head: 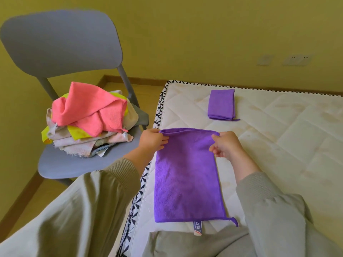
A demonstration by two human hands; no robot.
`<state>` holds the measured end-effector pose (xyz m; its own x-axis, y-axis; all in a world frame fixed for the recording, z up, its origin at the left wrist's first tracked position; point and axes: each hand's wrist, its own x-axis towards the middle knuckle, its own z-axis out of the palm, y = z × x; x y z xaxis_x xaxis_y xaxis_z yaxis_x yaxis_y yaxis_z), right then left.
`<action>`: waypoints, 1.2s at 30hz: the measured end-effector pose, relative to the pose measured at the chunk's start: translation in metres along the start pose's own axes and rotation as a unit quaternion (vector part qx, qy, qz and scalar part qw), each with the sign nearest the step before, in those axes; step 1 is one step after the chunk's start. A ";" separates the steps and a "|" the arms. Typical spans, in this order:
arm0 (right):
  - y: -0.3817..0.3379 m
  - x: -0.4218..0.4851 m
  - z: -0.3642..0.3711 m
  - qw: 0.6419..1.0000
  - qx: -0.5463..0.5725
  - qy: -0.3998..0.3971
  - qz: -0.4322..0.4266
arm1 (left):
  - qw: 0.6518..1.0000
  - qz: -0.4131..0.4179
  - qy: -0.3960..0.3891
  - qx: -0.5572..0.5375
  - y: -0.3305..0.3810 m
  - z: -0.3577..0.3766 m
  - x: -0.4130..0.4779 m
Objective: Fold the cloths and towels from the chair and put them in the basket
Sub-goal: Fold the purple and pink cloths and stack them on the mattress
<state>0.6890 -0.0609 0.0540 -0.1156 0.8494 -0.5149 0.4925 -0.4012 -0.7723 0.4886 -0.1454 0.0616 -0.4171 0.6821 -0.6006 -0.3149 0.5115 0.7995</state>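
Both hands pinch the far corners of the purple cloth point(187, 175) on the mattress point(278, 130), left hand point(152, 139), right hand point(225, 144). Mid-fold, I'd say; next, draw that edge toward the near hem. Unfolded pile point(87, 119) waits on the chair point(61, 41); basket unseen.

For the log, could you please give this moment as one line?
left hand, right hand pinch purple cloth edge | on mattress | pile on chair

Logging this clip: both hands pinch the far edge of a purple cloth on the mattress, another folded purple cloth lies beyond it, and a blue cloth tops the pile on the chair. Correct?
Not quite. In the head view a pink cloth tops the pile on the chair, not a blue one; the rest holds.
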 end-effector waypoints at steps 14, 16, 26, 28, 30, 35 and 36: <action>-0.022 0.002 -0.007 0.940 0.320 -0.053 -0.105 | 0.990 0.119 0.015 -0.079 0.036 0.000 0.007; -0.012 0.001 -0.009 0.962 0.262 -0.032 -0.075 | 0.992 0.102 0.051 -0.049 0.017 -0.001 0.005; 0.028 -0.018 0.001 1.000 0.006 0.001 0.012 | 0.996 0.024 0.058 -0.061 -0.060 -0.006 -0.020; 0.029 -0.022 0.001 0.999 -0.001 0.038 0.009 | 0.994 0.033 0.062 -0.084 -0.060 -0.004 -0.025; 0.030 -0.027 0.000 0.999 0.005 0.047 0.011 | 0.993 0.040 0.060 -0.093 -0.061 -0.004 -0.030; 0.040 -0.036 0.007 0.995 -0.007 -0.048 0.089 | 0.997 -0.012 0.060 -0.052 -0.071 -0.016 -0.025; 0.042 -0.033 0.007 0.995 -0.011 -0.047 0.091 | 0.997 -0.023 0.057 -0.043 -0.072 -0.019 -0.024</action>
<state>0.7074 -0.1084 0.0364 -0.1030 0.7266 -0.6793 0.5314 -0.5371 -0.6551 0.5048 -0.2085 0.0183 -0.4932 0.5920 -0.6374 -0.4064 0.4910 0.7705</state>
